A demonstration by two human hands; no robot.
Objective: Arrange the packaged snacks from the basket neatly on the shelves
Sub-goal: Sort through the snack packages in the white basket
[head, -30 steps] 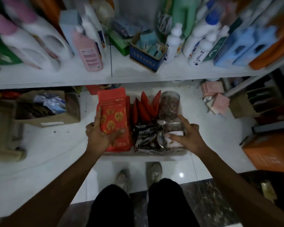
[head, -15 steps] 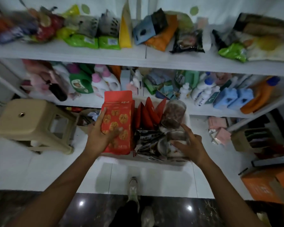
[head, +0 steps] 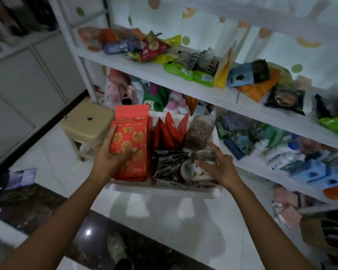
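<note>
Left grip [head: 109, 158] clasps red snack bag [head: 133, 133] — long axis upright, top toward shelves [head: 125, 65] — right grip [head: 220, 168] unclear.

Two hands [head: 109, 158] [head: 220, 169], one basket [head: 164, 190], one stool [head: 86, 123].

Red walnut bag [head: 135, 131] upright in white basket [head: 164, 190]

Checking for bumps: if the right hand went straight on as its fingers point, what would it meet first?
Probably the clear jar of nuts in the basket: the right hand points up-left at it, depth unclear.
</note>
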